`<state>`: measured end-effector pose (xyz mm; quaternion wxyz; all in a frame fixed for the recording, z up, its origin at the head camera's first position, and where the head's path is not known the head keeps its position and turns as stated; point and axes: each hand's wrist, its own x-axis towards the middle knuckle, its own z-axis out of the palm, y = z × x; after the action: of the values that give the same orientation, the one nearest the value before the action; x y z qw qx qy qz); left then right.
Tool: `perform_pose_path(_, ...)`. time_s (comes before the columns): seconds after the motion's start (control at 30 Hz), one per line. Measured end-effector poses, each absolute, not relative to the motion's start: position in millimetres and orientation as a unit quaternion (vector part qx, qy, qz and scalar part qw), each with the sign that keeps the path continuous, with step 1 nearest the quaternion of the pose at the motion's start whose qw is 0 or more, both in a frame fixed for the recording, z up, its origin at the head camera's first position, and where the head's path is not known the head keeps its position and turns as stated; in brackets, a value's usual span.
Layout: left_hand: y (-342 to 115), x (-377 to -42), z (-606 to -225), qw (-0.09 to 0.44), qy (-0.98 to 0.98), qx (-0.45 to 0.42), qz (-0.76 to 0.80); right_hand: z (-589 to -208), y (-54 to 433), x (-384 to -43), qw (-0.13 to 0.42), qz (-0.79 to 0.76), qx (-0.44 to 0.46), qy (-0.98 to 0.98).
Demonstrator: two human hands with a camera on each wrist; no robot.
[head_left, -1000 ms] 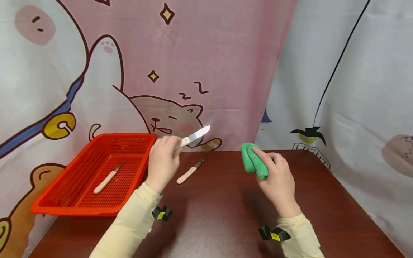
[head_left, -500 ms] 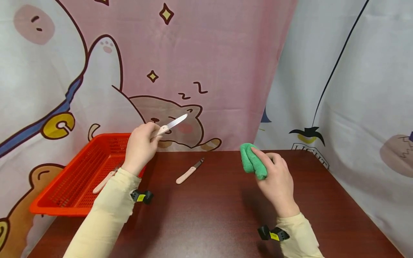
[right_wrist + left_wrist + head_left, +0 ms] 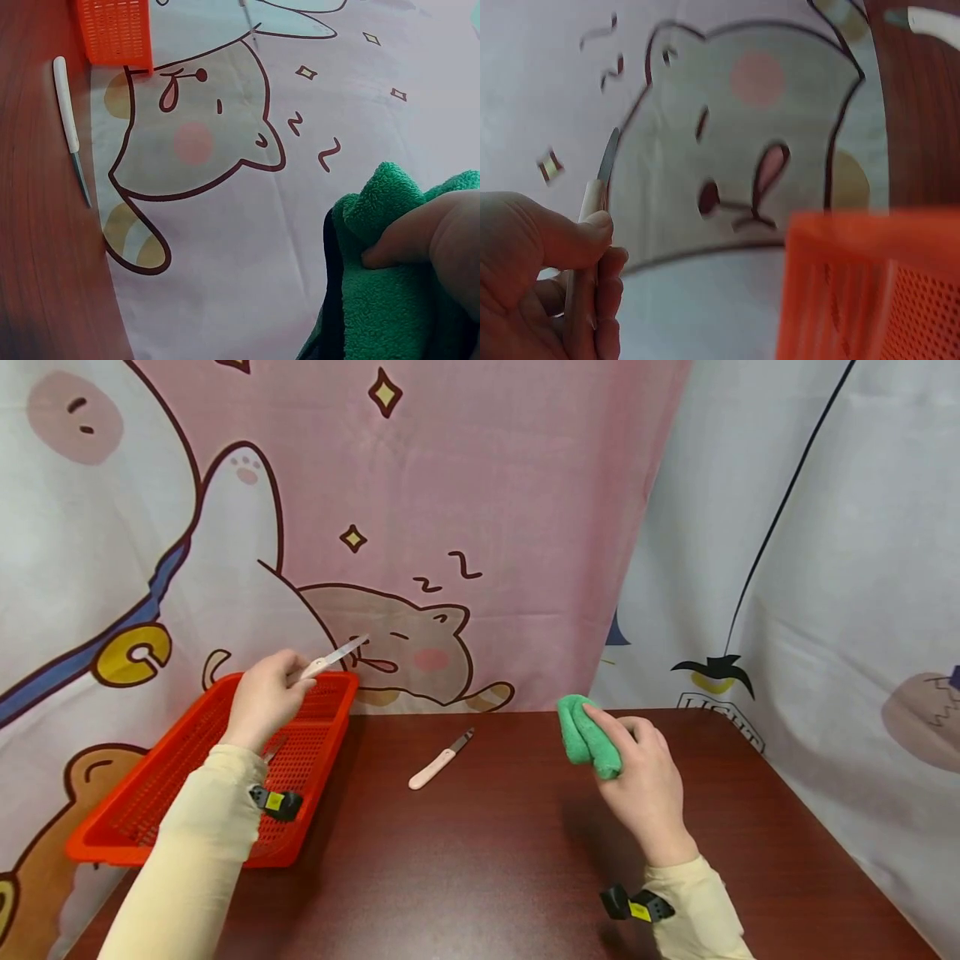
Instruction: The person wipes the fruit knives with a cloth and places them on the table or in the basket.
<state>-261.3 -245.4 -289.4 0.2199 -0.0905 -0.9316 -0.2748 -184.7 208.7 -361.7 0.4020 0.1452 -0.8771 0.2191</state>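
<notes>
My left hand [image 3: 264, 700] grips a small knife [image 3: 333, 657] by its pale handle, above the red plastic basket [image 3: 330, 760]; the blade points away, up and to the right. In the left wrist view, the thumb and curled fingers wrap the knife handle [image 3: 592, 199]. A second knife in the basket is mostly hidden behind the left arm, with only part of its blade [image 3: 276, 748] showing. My right hand [image 3: 648, 785] holds a folded green cloth [image 3: 588, 739] over the right side of the table. Between the hands, a third knife [image 3: 441, 760] lies on the table.
The dark brown wooden table [image 3: 465, 877] runs back to a printed cloth curtain [image 3: 525, 527] with cartoon animals. Another pale curtain [image 3: 862, 652] hangs along the right side. The basket's raised rim stands at the table's left edge.
My left hand has moved left with the knife, from beside the basket to over it, covering most of the knife inside. The right hand and green cloth have stayed nearly still.
</notes>
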Motion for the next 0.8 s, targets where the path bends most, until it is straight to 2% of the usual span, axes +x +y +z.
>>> perform_pose_path(0.2, -276, -270, -301, 0.157, -0.941, -0.049, -0.295, -362, 207, -184, 0.397, 0.218, 0.148, -0.879)
perform_pose_path(0.53, -310, -286, -327, 0.107, -0.954, -0.014, -0.280, -362, 207, -183, 0.397, 0.214, 0.151, -0.880)
perform_pose_path(0.8, -321, -292, -349, 0.070, -0.953, 0.009, -0.294, -363, 207, -183, 0.397, 0.215, 0.153, -0.879)
